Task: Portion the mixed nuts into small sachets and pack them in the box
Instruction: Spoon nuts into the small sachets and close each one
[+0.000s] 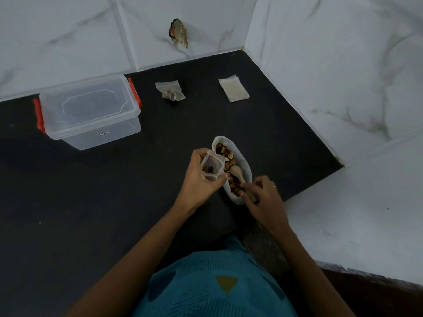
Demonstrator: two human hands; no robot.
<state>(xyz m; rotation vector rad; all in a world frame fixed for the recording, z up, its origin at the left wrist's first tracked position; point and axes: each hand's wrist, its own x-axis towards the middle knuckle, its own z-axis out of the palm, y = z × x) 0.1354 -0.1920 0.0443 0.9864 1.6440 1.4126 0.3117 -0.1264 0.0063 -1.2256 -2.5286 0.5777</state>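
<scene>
Item 1. Left hand [201, 179]: is gripping a small clear sachet [212, 167], fingers and thumb curled round its sides. The sachet is standing mouth-up just left of the nut bag, with a few nuts lying in its bottom.

Item 2. Right hand [263, 195]: is pinching the handle of a wooden spoon [235, 172], fingers curled. The spoon's bowl is resting among the nuts.

Item 3. Bag of mixed nuts [246, 165]: clear, its mouth rolled open, is lying on the black counter [114, 191] between the two hands. The mix inside is showing dark and tan pieces.

Item 4. Clear plastic box [91, 113] with red latches: is sitting at the counter's rear left, well apart from the hands, its lid on. Its contents cannot be made out through the plastic.

Item 5. Filled sachet [170, 92]: is lying at the back of the counter, right of the box, holding a small clump of nuts.

Item 6. Stack of flat empty sachets [233, 90]: is lying further right, near the corner.

Item 7. White marbled tile wall [343, 65]: is enclosing the counter at rear and right, with a dark broken patch [178, 33] in the rear tiles.

Item 8. Teal patterned garment [217, 287]: is filling the lower middle.
</scene>
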